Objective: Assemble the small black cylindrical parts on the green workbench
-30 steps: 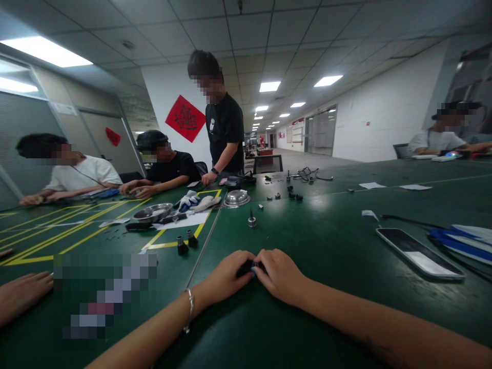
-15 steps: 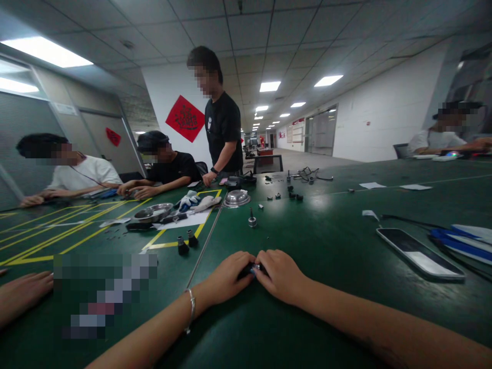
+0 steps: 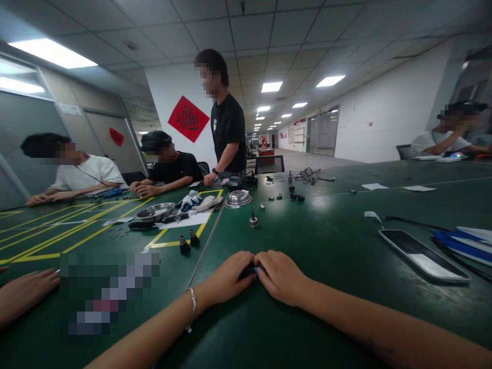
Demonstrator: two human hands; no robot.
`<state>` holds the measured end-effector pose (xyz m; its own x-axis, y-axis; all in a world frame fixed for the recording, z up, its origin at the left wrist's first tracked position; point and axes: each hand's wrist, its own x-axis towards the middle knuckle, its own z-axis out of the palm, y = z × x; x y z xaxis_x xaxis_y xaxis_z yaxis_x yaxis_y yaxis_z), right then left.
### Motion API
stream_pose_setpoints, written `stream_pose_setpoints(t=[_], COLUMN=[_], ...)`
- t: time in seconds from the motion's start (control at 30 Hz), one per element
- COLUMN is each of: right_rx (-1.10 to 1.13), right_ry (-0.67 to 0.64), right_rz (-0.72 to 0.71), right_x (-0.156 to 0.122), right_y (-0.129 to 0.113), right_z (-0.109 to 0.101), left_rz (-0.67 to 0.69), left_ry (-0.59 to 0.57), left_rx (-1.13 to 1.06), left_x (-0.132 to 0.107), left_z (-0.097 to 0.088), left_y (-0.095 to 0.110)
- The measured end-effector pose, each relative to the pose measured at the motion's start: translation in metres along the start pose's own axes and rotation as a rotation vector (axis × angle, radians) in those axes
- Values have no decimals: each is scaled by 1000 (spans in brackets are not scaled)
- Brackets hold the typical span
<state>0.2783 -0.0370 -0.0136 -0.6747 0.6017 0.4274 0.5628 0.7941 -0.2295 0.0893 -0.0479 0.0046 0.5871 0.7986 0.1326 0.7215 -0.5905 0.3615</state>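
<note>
My left hand [image 3: 231, 271] and my right hand [image 3: 283, 278] meet over the green table, fingertips almost touching. Both are closed around a small dark part [image 3: 249, 272] with a bit of blue at its right end. Fingers cover most of it, so its kind cannot be made out. Straight ahead, a small silver piece with a thin dark stem [image 3: 253, 220] stands upright. Left of it are two black pieces with silver tops, one nearer [image 3: 185, 246] and one just behind [image 3: 194, 238].
A phone [image 3: 425, 257] and a blue-and-white item [image 3: 465, 243] with a black cable lie right. Farther back are a steel bowl [image 3: 156, 211], gloves [image 3: 192, 201], a domed steel piece [image 3: 238, 198] and small dark parts. Another person's hand [image 3: 33, 292] rests at left; several people are around the table.
The view has shifted slightly. My hands stay together on the small part, with its blue end now showing a little differently. At far right, a seated person has raised an arm towards the head.
</note>
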Motion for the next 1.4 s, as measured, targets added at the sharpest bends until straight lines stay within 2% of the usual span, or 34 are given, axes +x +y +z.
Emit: stream_pose_setpoints(t=[0.67,1.07,1.4], right_rx=[6,28,56], right_ry=[-34,-15,21], right_rz=[-38,-21,-89], right_x=[0,1,-2], right_y=[2,1,2], right_z=[-1,2,2], left_rz=[-12,9,10], left_ry=[3,58,77], left_rx=[-11,13,13], left_x=[1,0,1], left_z=[2,4,5], left_y=[-3,-5,-7])
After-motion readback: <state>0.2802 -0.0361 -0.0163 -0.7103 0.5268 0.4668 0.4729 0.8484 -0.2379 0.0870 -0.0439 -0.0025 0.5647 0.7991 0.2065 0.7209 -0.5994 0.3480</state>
